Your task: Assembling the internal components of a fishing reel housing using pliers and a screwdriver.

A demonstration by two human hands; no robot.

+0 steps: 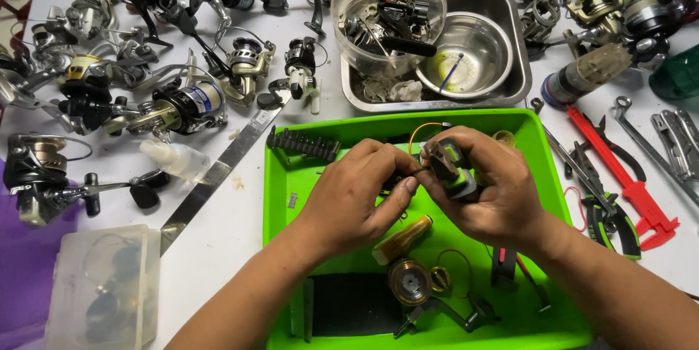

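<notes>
Over the green tray [280, 197], right hand [495, 193] is clamping a grey-green reel body [448, 168], fingers wrapped tight around it. Left hand [357, 197] is pinching closed at the body's left edge; can't tell what's between the fingertips. Small amber bottle [403, 239], brass spool [408, 281] and black pad [353, 304] are lying in the tray just below. Steel basin [510, 44] is sitting behind, loose reels [175, 106] crowding the table's left side.

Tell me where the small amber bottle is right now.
In the head view, the amber bottle lies on its side in the green tray, just below the left hand, with a round brass-coloured spool nearer the camera.
</notes>
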